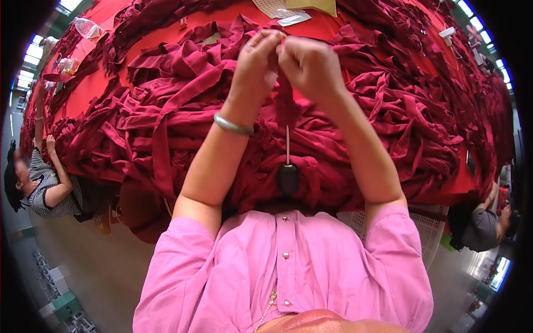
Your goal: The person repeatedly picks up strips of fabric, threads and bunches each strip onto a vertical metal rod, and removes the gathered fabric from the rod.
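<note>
My left hand (258,58) and my right hand (312,65) are close together over the heap, both with fingers closed. A dark red fabric strip (285,102) hangs between and below them, blurred. It seems to be pinched in both hands, though the fingers hide most of the grip. Below the strip, a tool like a screwdriver, with a black handle (287,178) and a thin metal shaft (287,145), points away from me. The shaft's far tip meets the hanging fabric; I cannot tell whether it pierces it. Heaped dark red strips (200,105) lie all around.
A red table surface (161,41) shows between the heaps. At its far side lie a yellow folder (313,5) and a white packet (294,19); a clear plastic bottle (89,29) is far left. A person in stripes (53,186) works at left, another in grey (482,228) at right.
</note>
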The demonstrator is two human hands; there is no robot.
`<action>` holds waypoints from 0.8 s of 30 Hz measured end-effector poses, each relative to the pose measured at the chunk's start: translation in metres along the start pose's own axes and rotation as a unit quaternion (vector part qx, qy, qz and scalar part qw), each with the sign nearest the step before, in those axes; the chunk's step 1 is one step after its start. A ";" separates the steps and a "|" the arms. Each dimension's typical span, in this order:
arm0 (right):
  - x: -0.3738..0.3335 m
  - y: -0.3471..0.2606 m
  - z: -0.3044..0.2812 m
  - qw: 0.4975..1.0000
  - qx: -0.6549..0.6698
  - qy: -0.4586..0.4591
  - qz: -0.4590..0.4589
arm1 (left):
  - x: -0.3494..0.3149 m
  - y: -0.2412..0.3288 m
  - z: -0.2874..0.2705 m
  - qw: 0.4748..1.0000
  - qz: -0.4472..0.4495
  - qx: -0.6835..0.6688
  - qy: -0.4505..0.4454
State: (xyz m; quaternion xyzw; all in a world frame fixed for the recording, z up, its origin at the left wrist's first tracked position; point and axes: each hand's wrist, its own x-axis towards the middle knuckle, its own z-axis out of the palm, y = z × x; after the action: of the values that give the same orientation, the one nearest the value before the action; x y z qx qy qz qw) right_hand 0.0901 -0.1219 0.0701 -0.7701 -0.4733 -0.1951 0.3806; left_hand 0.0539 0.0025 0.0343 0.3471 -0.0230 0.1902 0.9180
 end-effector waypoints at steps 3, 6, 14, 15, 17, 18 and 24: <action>0.045 0.018 -0.008 1.000 0.007 0.017 0.023 | 0.036 0.020 0.005 0.997 0.052 0.052 -0.015; 0.088 0.012 -0.007 0.996 -0.021 0.086 -0.010 | 0.064 0.057 0.029 0.991 0.044 0.097 -0.076; 0.185 0.146 -0.107 0.868 0.264 0.402 0.123 | 0.063 0.077 0.072 0.861 0.095 0.464 -0.187; 0.177 0.164 -0.127 0.846 0.282 0.426 0.151 | 0.057 0.091 0.065 0.826 0.057 0.527 -0.193; 0.134 0.197 -0.168 0.813 0.289 0.463 0.203 | 0.042 0.109 0.047 0.779 0.026 0.593 -0.202; 0.107 0.207 -0.189 0.800 0.281 0.479 0.225 | 0.037 0.115 0.036 0.728 -0.009 0.650 -0.218; -0.065 0.219 -0.248 0.880 0.115 0.381 0.258 | 0.008 0.108 -0.068 0.698 0.096 0.670 -0.236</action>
State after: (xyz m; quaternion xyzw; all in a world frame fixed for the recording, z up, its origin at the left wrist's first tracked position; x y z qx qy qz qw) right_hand 0.2660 -0.4083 0.0972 -0.6822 -0.0951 -0.3128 0.6540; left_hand 0.0160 0.1235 0.0517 0.8995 -0.1387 0.1546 0.3843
